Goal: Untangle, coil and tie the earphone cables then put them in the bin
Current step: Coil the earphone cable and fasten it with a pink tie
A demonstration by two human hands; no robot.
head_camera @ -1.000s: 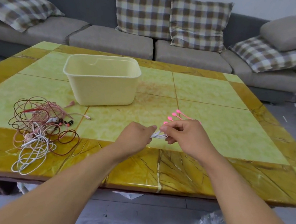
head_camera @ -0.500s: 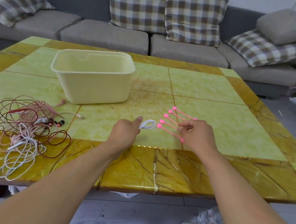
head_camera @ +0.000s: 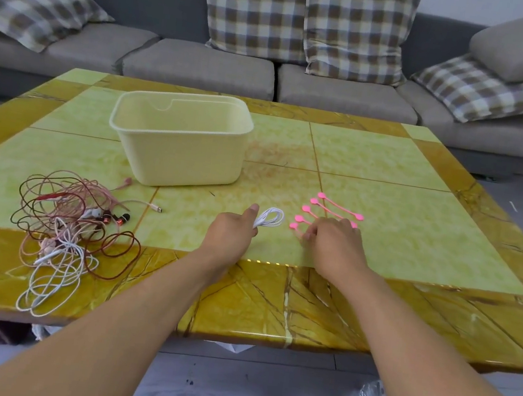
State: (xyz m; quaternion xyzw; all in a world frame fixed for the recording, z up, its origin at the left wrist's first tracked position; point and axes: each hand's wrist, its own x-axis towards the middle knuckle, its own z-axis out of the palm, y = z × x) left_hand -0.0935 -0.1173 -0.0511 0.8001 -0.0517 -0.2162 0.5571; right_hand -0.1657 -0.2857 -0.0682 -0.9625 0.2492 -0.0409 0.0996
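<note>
Grey sofa (head_camera: 204, 67), checked cushions (head_camera: 256, 11)

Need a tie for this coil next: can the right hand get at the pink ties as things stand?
Probably yes. The right hand already lies over the near ends of the pink ties on the table, with nothing between; the left hand holds the white coil clear to the side.

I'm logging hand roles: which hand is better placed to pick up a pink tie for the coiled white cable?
Right. The right hand rests over the row of pink silicone ties, while the left hand already pinches the coiled white earphone cable.
</note>
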